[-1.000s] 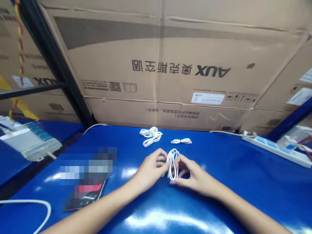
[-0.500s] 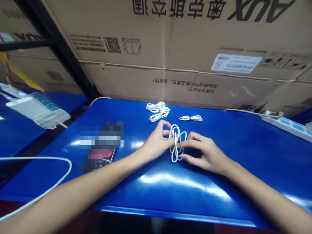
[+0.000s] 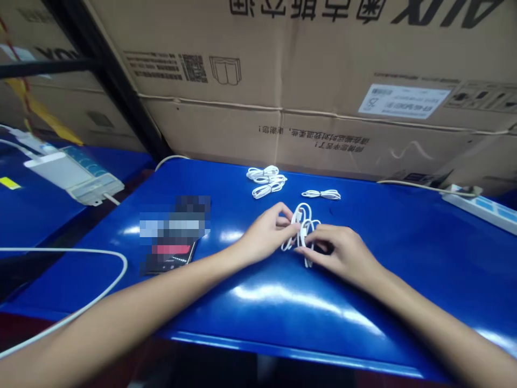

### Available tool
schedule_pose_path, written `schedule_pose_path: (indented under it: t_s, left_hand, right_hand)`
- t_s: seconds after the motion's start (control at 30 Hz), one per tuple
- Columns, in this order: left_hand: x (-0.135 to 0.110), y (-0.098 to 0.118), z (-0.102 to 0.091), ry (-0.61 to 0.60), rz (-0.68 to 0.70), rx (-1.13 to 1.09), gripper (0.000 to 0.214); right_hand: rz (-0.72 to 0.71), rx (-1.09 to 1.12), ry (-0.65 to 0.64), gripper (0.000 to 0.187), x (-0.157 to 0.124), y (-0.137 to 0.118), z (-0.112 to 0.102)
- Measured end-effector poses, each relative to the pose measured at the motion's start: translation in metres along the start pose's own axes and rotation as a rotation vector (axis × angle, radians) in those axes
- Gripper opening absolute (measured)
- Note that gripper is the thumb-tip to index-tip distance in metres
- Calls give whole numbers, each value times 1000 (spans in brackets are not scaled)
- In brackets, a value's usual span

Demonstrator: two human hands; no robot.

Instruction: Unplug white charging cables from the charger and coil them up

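1. Cardboard box (image 3: 283, 97) behind the work area, lying upside down. Its large print is cut by the frame edge; the Latin part reads "AUX", with Chinese characters beside it. The white sticker (image 3: 404, 101) is too small to read
2. Blue tabletop (image 3: 404, 258), glossy
3. Power strip (image 3: 480, 207) at far right, by the box
4. Left hand (image 3: 264, 237) and right hand (image 3: 343, 253) meet mid-tabletop. Each grip is pinched onto the white cable (image 3: 302, 226), whose loops sit low over the surface between the hands
5. Phone (image 3: 169, 258) left of the left hand, screen blurred
6. Cable bundles (image 3: 266, 182) and a single bundle (image 3: 321, 194) lie beyond the hands, apart from them
7. White cable, judged: light, limp, smooth. Its loops would likely spring open, so hold it at the middle where the strands cross, not at the plug ends
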State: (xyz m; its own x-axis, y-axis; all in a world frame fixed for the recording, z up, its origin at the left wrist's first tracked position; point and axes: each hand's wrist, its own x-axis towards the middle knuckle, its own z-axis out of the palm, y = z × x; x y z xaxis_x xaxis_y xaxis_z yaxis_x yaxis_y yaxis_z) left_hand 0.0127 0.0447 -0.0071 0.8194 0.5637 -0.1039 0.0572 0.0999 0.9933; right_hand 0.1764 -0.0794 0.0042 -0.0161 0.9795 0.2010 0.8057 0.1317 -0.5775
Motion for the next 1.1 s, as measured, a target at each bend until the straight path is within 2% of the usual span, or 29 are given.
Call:
schedule_pose_path:
  t_s: [0.2, 0.3, 0.43, 0.5, 0.63, 0.7, 0.8, 0.87, 0.93, 1.0, 1.1]
  left_hand:
    - [-2, 5, -5, -63, 27, -34, 43]
    - [-2, 5, -4, -90, 32, -26, 35]
    - [0, 5, -4, -83, 34, 5, 24]
    - [0, 6, -4, -38, 97, 122, 19]
    - [-7, 11, -3, 179, 281, 504, 14]
    - [-9, 14, -2, 237, 335, 570, 13]
    - [-9, 21, -2, 254, 395, 565, 11]
    - [-11, 27, -1, 233, 363, 521, 11]
    - [-22, 35, 0, 174, 266, 471, 13]
    - [-41, 40, 4, 102, 178, 441, 13]
    - [-79, 37, 14, 96, 79, 400, 14]
  right_hand:
    - [258, 474, -157, 39, 4, 2, 0]
    - [297, 591, -154, 45, 5, 0, -4]
    - [246, 578, -174, 36, 5, -2, -7]
    - [223, 553, -183, 35, 4, -2, -8]
    - [297, 624, -181, 32, 5, -2, -10]
    - [346, 702, -197, 34, 7, 0, -9]
    - [417, 809, -171, 38, 10, 0, -10]
    - [458, 834, -140, 37, 7, -3, -12]
    - [450, 769, -160, 33, -3, -10, -14]
    - [419, 680, -216, 29, -18, -22, -16]
    - [485, 678, -223, 32, -46, -43, -12]
